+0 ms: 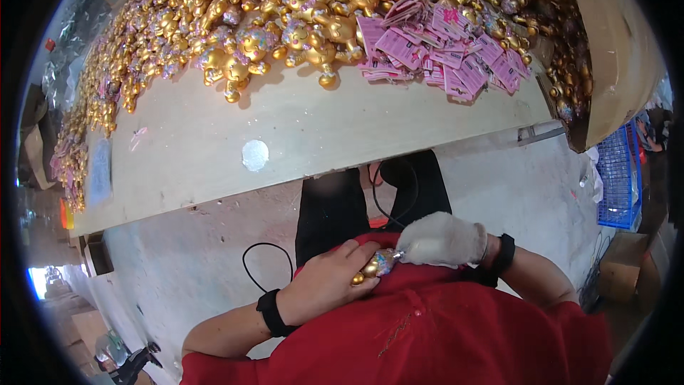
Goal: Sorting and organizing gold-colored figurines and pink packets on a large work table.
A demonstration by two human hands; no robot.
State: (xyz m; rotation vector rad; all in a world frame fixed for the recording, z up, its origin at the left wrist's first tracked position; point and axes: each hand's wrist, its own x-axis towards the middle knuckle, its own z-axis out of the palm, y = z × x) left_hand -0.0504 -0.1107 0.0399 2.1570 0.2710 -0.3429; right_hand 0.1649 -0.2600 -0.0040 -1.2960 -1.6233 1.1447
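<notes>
Low in the frame, a little right of centre: one small gold figure (376, 265) held close against the red shirt (427, 328), well apart from everything on the table (299, 128). Left hand (329, 278), bare, curled around the lower part of the figure, fingers closed on it. Right hand (443, 240), in a whitish work glove, closed into a loose fist just beside the figure's upper end and touching it there; whether pinching a loop, a tag or a small tool, impossible to tell, since the glove hides the fingertips. Black band on each wrist.

Across the upper frame: a large heap of gold figures (285, 21) of the same kind, spread from the upper left edge to the upper right, and a loose pile of pink tags (434, 50) at upper centre-right. A pale round patch (255, 155) on the bare board nearer the table's front edge. Blue wire basket (620, 178) at the right edge, on the floor.

Judged from this: a fitting or finishing step on a single piece, mid-way, with both hands engaged at its top end. Next move likely calling for a steady left-hand grip and fine fingertip work from the gloved side, awkward through thick fabric on so small a part.
</notes>
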